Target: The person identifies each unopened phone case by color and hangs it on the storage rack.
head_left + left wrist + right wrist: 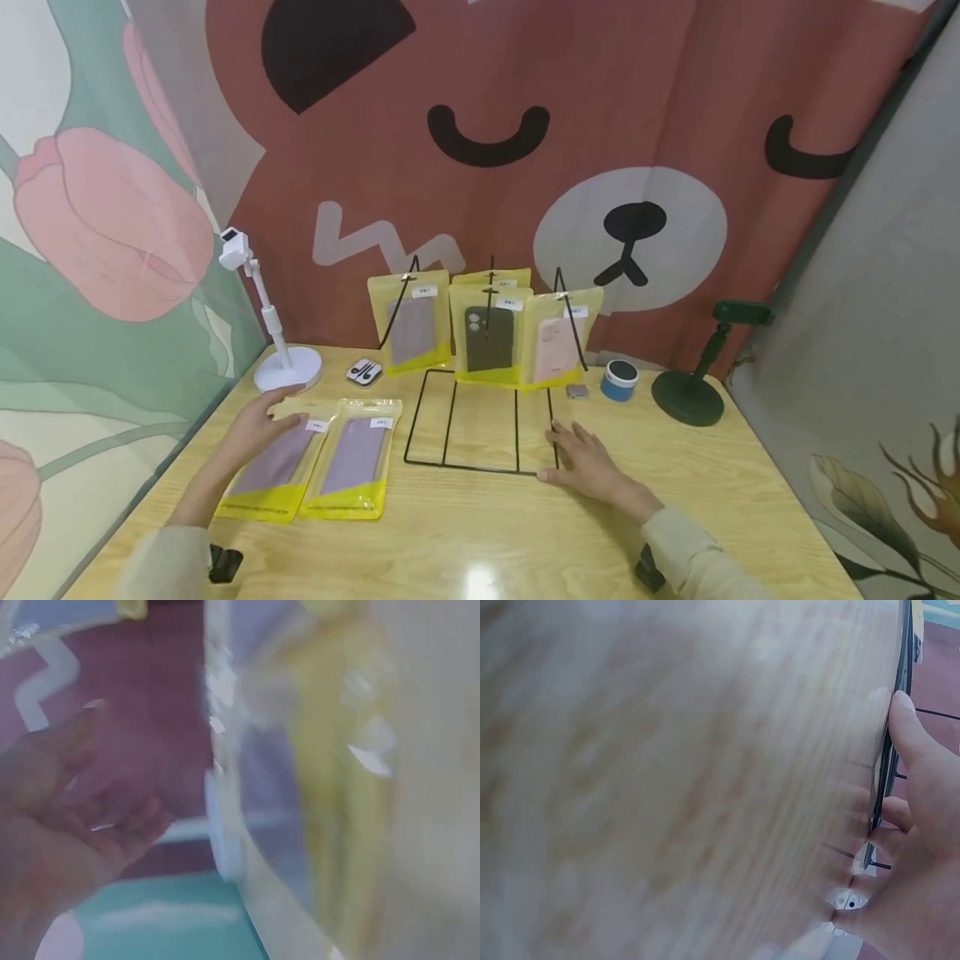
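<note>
Two yellow-edged clear pouches with purple phone cases lie flat at the left of the table: the outer pouch and the inner pouch. My left hand hovers above the outer one, fingers loosely spread and holding nothing; the left wrist view is blurred. On a black wire rack hang several similar pouches: a purple case at left, a dark case in front of another pouch in the middle, a pink case at right. My right hand, thumb and fingers apart, touches the rack's front right corner.
A white stand and boxed earphones stand behind the flat pouches. Right of the rack are a small grey square, a blue round speaker-like can and a dark green stand. A patterned curtain closes the back.
</note>
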Tool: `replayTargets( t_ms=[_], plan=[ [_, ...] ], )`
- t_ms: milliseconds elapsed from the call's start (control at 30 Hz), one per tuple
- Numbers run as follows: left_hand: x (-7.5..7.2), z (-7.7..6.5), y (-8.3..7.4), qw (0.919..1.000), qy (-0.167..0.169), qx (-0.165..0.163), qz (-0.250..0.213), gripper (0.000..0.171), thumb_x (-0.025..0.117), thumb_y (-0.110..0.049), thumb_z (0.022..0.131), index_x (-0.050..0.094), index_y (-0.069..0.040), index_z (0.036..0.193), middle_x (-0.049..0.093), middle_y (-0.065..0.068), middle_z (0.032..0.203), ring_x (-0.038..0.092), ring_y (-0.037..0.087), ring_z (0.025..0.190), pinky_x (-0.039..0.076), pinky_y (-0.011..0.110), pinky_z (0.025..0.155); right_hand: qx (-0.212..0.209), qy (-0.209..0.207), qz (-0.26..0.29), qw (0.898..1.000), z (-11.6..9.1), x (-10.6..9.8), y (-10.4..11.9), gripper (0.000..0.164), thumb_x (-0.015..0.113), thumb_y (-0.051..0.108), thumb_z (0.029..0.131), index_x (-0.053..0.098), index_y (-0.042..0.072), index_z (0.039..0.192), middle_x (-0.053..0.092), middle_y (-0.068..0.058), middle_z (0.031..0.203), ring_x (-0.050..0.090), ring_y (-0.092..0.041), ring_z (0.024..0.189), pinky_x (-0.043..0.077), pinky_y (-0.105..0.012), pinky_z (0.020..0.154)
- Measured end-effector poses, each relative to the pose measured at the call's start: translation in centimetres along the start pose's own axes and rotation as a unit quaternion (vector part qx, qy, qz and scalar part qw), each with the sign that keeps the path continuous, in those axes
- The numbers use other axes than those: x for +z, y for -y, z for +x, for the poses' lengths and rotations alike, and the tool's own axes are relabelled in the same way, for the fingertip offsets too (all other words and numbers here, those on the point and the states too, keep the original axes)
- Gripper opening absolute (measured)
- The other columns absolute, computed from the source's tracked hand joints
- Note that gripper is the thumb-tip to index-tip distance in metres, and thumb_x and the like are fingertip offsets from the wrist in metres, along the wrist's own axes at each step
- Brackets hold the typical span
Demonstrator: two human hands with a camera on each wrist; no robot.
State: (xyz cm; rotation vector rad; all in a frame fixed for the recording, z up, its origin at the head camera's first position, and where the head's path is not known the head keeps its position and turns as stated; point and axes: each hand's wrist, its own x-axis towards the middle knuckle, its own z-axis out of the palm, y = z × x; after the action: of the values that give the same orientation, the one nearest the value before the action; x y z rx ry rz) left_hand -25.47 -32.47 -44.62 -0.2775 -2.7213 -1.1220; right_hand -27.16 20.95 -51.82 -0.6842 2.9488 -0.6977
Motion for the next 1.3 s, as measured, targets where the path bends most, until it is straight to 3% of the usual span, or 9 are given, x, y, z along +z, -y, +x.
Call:
replayTargets(
  t_ms=[133,267,433,633,800,967,1100,1300],
  plan=[
    [-0.6,-1.8,1.9,0.9943,0.045,-0.065,0.072,0.065,0.071,-0.02,0.088,0.042,0.017,0.132,0.047,0.043,0.125,0.048,0.059,0.11,0.044,0.063,0.088,-0.004,-0.004,-0.001,1.0,-0.1,-0.2,-0.1,0.081,0.067,0.053,0.084,0.043,0.004,0.144,0.03,-0.018,0.154,0.018,-0.048,0.14,0.012,-0.065,0.111],
    [-0.6,-2.4,2.4,0.9835,0.095,-0.12,0.096,0.084,0.074,-0.033,0.085,0.032,0.019,0.135,0.041,0.047,0.126,0.044,0.06,0.113,0.041,0.065,0.091,-0.004,0.0,0.006,1.0,-0.1,-0.2,0.0,0.081,0.067,0.053,0.085,0.042,0.004,0.144,0.029,-0.017,0.154,0.017,-0.047,0.141,0.01,-0.065,0.111],
    [0.0,-2.4,2.2,0.9749,0.127,-0.121,0.138,0.085,0.076,-0.029,0.083,0.031,0.018,0.137,0.039,0.045,0.13,0.041,0.06,0.117,0.034,0.068,0.097,-0.005,-0.006,0.01,1.0,-0.1,-0.1,0.1,0.08,0.067,0.052,0.085,0.043,0.003,0.143,0.03,-0.018,0.154,0.018,-0.048,0.14,0.011,-0.066,0.11],
    [0.2,-3.1,3.1,0.965,0.119,-0.117,0.202,0.093,0.08,-0.04,0.075,0.036,0.017,0.134,0.044,0.045,0.123,0.044,0.059,0.104,0.033,0.069,0.086,-0.008,-0.007,0.011,1.0,-0.1,-0.1,0.1,0.079,0.067,0.051,0.085,0.044,0.002,0.142,0.031,-0.019,0.153,0.019,-0.049,0.14,0.012,-0.066,0.11],
    [0.0,-3.1,4.5,0.9754,0.091,-0.108,0.17,0.089,0.082,-0.035,0.074,0.038,0.011,0.136,0.043,0.047,0.119,0.043,0.06,0.098,0.038,0.07,0.083,-0.01,-0.01,0.009,1.0,-0.1,-0.1,0.1,0.08,0.067,0.052,0.085,0.044,0.002,0.143,0.031,-0.019,0.153,0.019,-0.048,0.14,0.013,-0.067,0.11],
    [-0.6,-3.4,5.7,0.9882,0.077,-0.113,0.07,0.073,0.079,-0.022,0.08,0.043,0.011,0.135,0.038,0.046,0.131,0.04,0.062,0.115,0.037,0.068,0.093,-0.009,-0.009,0.006,1.0,0.0,-0.2,0.1,0.08,0.067,0.053,0.084,0.044,0.003,0.143,0.031,-0.018,0.153,0.019,-0.048,0.14,0.013,-0.066,0.11],
    [-1.0,-3.8,6.3,0.9857,0.077,-0.15,0.008,0.062,0.075,-0.018,0.084,0.049,0.01,0.132,0.042,0.045,0.127,0.045,0.057,0.113,0.041,0.063,0.092,-0.006,-0.009,0.003,1.0,0.0,-0.2,0.0,0.081,0.067,0.054,0.084,0.044,0.003,0.142,0.032,-0.018,0.153,0.02,-0.048,0.14,0.013,-0.066,0.11],
    [-1.9,-4.1,6.3,0.9834,0.053,-0.173,-0.015,0.054,0.074,-0.013,0.083,0.052,0.01,0.126,0.041,0.045,0.127,0.044,0.055,0.113,0.043,0.058,0.09,-0.004,-0.008,0.005,1.0,0.1,0.0,-0.2,0.081,0.066,0.054,0.084,0.044,0.003,0.143,0.031,-0.018,0.153,0.019,-0.048,0.14,0.013,-0.066,0.11]
  ],
)
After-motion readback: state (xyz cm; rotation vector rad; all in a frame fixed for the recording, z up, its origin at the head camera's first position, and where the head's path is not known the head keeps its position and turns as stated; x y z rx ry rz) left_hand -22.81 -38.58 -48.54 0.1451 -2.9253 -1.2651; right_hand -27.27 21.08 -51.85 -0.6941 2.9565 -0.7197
